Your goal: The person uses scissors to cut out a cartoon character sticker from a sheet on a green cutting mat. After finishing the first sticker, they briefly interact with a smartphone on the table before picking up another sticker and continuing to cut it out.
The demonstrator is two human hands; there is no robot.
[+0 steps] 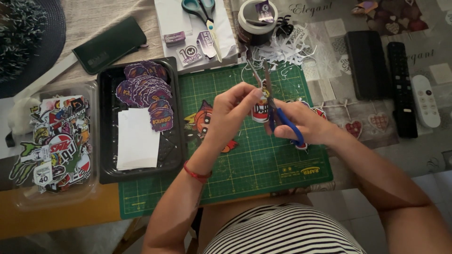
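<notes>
Head view, the only one here: a small printed sticker point(260, 109) is pinched in the left hand point(230, 110), held up over the green cutting mat point(263, 155). The right hand point(306, 124) is closed through the blue handles of a pair of scissors point(278, 110), with the blades parted around the sticker's top edge.

The sticker is judged to be light, thin and floppy, so it is best gripped by an edge close to the cut line, with fingertips kept off the blade path. It would crease easily if squeezed. Whether its backing is still on can't be made out, as the print is small here.

Around it, things are pretty crowded:
- a black tray point(106, 141) with purple stickers and a white sheet is set just left of the mat
- a clear tub point(92, 188) of mixed stickers is seen further left
- white paper trimmings point(282, 51) are heaped at the mat's top edge, beside a dark jar point(256, 21)
- a second pair of scissors point(202, 11), teal-handled, is laid on a white pad
- two remotes point(414, 89) are parked well to the right

Nothing is blocking the cut itself; loose stickers lie on the mat under the hands.
</notes>
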